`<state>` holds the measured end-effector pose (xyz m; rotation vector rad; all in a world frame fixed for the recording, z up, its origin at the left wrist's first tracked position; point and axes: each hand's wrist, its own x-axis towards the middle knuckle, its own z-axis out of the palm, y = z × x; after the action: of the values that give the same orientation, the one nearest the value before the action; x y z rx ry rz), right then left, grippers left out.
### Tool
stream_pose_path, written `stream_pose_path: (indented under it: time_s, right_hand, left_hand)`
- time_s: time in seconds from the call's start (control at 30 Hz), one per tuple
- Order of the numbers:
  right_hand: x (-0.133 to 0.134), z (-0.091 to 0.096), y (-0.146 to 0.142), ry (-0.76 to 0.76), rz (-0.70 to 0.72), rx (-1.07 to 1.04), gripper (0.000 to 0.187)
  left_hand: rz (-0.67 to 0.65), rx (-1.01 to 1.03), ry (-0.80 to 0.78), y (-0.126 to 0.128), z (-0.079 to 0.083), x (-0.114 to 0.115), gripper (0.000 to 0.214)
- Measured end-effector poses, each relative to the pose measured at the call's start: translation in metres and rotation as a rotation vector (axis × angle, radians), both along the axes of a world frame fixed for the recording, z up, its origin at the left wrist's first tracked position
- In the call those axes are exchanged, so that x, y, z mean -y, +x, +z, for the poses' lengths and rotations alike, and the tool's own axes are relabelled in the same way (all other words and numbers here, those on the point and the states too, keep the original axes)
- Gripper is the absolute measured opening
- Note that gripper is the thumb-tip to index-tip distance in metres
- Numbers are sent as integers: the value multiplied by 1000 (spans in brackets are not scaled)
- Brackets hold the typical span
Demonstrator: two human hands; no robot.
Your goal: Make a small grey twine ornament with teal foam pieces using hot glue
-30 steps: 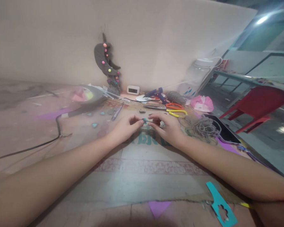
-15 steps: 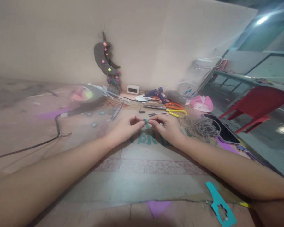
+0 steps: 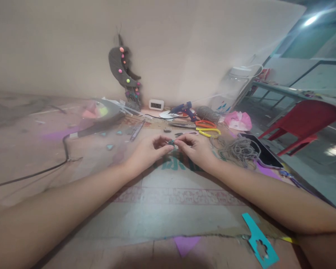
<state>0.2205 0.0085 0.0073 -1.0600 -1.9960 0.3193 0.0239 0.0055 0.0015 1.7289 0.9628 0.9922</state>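
Between the fingertips of both hands is a small dark teal piece [image 3: 171, 142], too small and blurred to name. My left hand [image 3: 156, 149] pinches it from the left with thumb and forefinger. From the other side my right hand [image 3: 195, 149] has its thumb and forefinger pressed together at the piece's edge. Just beyond the hands lie small dark snips [image 3: 186, 133], a small grey roundish object [image 3: 167, 130] and large scissors [image 3: 196, 127] with orange and yellow handles. Beneath the hands is a printed cardboard sheet [image 3: 162, 213].
A crescent ornament [image 3: 116, 63] with coloured balls leans on the wall. A blue glue gun [image 3: 184, 109], a white clock [image 3: 156, 105] and grey yarn [image 3: 242, 151] surround the work area. A phone [image 3: 264, 153], a teal cutout [image 3: 260, 241] and a black cord [image 3: 64, 153] lie farther out.
Both hands stay together at the small piece, with slight finger movement. The whole view has shifted a little.
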Motion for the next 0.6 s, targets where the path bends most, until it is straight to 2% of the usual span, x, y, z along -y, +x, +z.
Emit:
stream_pose_path:
  time_s: [0.27,0.6]
  right_hand:
    - [2,2,-1,-10,9,20,21]
    - [3,3,-2,0,19,35,23]
  left_hand:
    - [46,-93,119,1,7,7,19]
    - [67,-125,143,2,12,11,16]
